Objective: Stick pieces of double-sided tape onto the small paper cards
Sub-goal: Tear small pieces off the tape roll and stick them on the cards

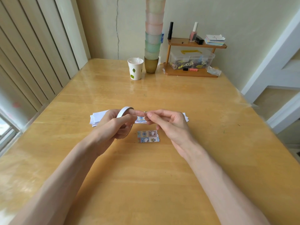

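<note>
Tape roll (124,111) clamped in my left grip (113,125), right grip (168,122) pinching its end, I judge the near card (148,136) and far pile (97,118) still untaped.

I count 2 hands (left hand (113,125), right hand (168,122)), 1 tape roll (124,111) in the left, 1 loose card (148,136) just nearer than them, 1 paper cup (135,69) well beyond.

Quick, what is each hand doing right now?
Left hand: grips the tape roll.
Right hand: pinches at the tape roll's loose end, apparently.
</note>
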A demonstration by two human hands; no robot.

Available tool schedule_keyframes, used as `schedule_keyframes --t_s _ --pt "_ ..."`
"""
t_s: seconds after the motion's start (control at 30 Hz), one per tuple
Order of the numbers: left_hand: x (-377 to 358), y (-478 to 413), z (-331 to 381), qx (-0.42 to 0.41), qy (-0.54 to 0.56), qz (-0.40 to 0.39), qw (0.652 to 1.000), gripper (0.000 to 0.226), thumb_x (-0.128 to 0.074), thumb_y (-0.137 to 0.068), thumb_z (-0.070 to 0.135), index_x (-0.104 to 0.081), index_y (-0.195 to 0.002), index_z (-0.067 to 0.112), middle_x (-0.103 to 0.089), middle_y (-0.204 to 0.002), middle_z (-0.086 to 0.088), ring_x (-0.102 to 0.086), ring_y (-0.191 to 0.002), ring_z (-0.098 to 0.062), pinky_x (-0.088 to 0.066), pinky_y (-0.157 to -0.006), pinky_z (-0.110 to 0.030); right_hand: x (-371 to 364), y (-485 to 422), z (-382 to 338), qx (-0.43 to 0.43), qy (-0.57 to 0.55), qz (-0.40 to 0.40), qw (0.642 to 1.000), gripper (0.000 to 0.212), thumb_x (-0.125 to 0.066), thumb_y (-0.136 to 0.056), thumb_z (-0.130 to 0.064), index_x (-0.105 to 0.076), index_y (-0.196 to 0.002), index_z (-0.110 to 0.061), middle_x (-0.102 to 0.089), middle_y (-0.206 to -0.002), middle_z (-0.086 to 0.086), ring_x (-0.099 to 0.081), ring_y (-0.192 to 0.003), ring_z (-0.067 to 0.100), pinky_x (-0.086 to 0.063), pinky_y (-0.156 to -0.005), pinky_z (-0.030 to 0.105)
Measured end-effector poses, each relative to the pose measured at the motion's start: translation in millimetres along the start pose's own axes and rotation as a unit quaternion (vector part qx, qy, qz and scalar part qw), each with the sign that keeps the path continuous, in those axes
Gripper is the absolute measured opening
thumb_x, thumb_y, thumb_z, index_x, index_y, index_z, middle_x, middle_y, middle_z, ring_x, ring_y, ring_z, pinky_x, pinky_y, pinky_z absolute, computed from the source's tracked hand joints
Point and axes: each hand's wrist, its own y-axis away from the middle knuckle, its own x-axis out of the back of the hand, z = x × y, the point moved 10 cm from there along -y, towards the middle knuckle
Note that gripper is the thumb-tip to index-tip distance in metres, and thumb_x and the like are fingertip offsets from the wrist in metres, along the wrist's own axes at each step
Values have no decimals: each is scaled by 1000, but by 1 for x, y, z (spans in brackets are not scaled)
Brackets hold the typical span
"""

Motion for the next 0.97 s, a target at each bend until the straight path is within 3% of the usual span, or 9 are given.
schedule_keyframes --t_s 0.2,0.37,0.8,0.97 --pt "-1 -1 1 -4 0 -9 1000 23 -62 -93 18 -79 -108 14 -19 -75 -10 -15 -61 -25 -12 -57 -37 2 0 0 7 -8 12 1000 16 -82 -89 -28 -82 -100 -16 -80 -94 10 -73 -87 16 -47 -75 25" --pt "1 0 -1 6 -2 6 1000 25 -55 -100 9 -79 -106 12 -21 -74 -9 -16 -59 -22 -13 -55 -33 3 -1 3 1 -14 18 1000 15 -82 -89 -27 -82 -98 -15 -79 -93 8 -71 -85 15 -45 -76 33" --pt "3 1 1 6 24 22 999 27 -53 -101 8 -78 -110 9 -21 -73 -6 -18 -55 -16 -13 -53 -31 -5 -3 10 -26 -70 -19 997 24 -74 -95 -29 -79 -105 -8 -74 -92 5 -66 -87 15 -45 -71 29" --pt "3 1 2 12 25 28 999 28 -53 -101 8 -79 -111 10 -22 -75 -6 -17 -57 -17 -14 -53 -30 4 -3 9 -9 -32 31 999 16 -82 -89 -24 -81 -99 -12 -74 -84 1 -63 -80 12 -46 -69 25"
